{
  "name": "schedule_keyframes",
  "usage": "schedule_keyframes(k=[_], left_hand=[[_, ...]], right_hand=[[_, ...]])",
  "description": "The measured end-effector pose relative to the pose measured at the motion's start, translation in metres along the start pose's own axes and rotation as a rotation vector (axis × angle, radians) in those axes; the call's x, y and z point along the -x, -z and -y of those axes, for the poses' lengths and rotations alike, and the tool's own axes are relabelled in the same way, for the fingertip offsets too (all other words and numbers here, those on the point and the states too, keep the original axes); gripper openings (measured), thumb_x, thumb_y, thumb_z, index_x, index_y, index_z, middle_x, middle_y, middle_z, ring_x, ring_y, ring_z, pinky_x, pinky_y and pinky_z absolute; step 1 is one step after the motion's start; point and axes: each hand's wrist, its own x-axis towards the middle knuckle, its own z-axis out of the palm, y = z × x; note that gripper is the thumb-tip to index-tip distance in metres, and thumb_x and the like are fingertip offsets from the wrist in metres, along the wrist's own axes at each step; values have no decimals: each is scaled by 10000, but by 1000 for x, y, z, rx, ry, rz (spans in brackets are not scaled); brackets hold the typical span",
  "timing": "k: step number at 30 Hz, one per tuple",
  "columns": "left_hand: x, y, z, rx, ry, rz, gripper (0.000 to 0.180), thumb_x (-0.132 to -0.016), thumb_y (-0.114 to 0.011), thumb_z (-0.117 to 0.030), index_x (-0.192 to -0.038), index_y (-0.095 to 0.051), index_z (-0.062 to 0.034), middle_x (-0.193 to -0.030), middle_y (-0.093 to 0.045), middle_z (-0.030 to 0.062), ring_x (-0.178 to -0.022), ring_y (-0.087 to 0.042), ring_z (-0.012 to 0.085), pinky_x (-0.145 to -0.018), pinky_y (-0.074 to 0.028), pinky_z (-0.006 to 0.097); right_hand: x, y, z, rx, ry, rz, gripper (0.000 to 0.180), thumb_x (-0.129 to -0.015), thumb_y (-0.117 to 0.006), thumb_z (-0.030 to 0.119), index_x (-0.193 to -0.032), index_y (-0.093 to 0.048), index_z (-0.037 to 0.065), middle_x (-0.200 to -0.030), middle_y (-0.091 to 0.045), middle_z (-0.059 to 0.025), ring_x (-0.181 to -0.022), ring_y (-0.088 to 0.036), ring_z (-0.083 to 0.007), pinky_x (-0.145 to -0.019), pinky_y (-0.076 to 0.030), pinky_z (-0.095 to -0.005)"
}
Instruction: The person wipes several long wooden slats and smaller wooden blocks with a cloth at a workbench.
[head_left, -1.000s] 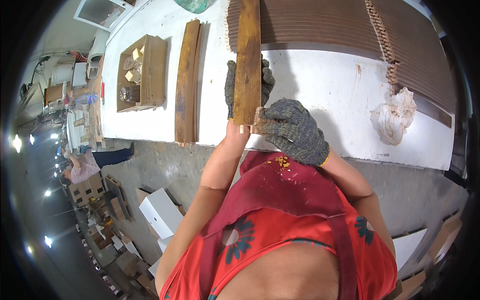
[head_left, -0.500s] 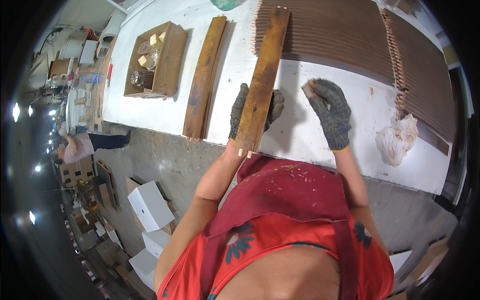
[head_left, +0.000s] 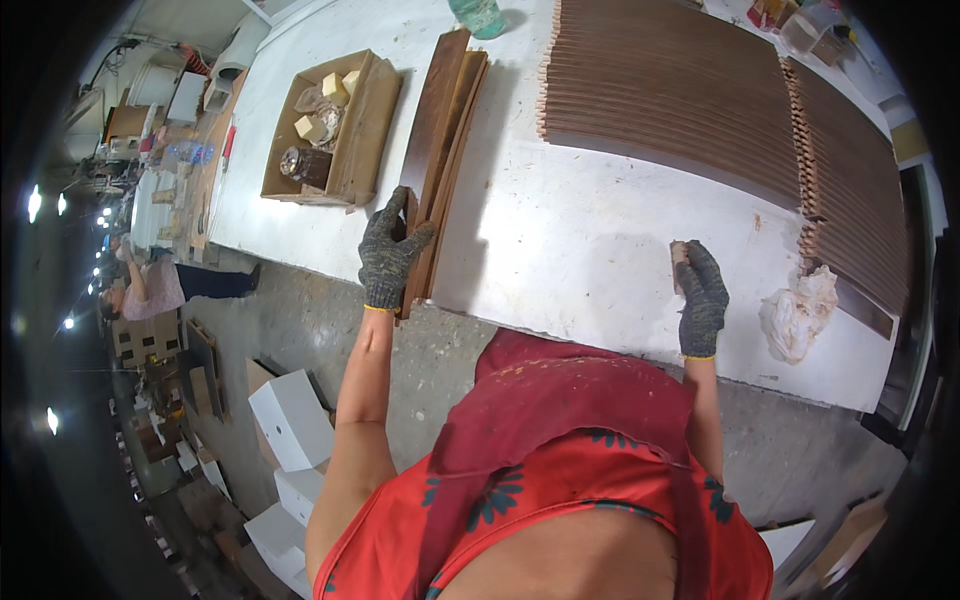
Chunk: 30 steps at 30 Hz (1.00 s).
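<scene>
At the table's front edge, my gloved left hand grips the near end of a dark brown wooden slat. This slat leans on edge along the left side of other brown slats, whose ends carry small dowels in the earlier frame. My gloved right hand is closed round a small tan-brown block, low over the white table. The block's kind does not show clearly. Both gloves are dark grey knit with yellow cuffs.
Rows of dark slats lie at the far right, with a crumpled whitish cloth nearby. On the left stands a cardboard box of pale blocks and a jar. A green bottle stands behind; white cartons sit on the floor.
My left hand has moved left with the slat, laying it against the others and turning it from its mottled face to a darker side. My right hand has come down nearer the table edge.
</scene>
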Motion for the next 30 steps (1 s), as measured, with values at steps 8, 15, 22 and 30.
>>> schedule_keyframes(k=[8,15,22,30], left_hand=[[-21,-24,24,-252,-90,4,729,-638,-827,-281,-1299,-556,-136,-976,-617,124,-879,-617,269,-785,-498,400],[-17,-34,48,69,11,93,988,-630,-844,-177,-1442,-304,-21,-1338,-467,218,-1210,-484,301,-995,-413,364],[-25,-40,46,42,12,96,858,-759,-701,-92,-1465,-221,-3,-1410,-434,192,-1257,-470,223,-1024,-383,303],[-33,-37,51,-225,59,88,963,-682,-778,-305,-1461,-264,-67,-1191,-570,196,-1041,-581,346,-896,-471,390]], right_hand=[[-50,47,-43,-604,-98,-185,436,-906,-599,146,-1281,-510,-58,-1260,-556,-135,-1170,-512,-208,-1024,-364,-315],[-121,91,-65,-781,9,-249,454,-916,-592,198,-1284,-509,-54,-1233,-564,-113,-1147,-509,-203,-1014,-366,-323],[-156,124,-95,-1004,103,-280,351,-938,-494,142,-1251,-504,-18,-1222,-556,-130,-1130,-524,-263,-1026,-410,-400],[-156,138,-82,-1095,34,-245,431,-937,-498,141,-1336,-425,-6,-1368,-445,-157,-1271,-411,-307,-1043,-365,-475]])
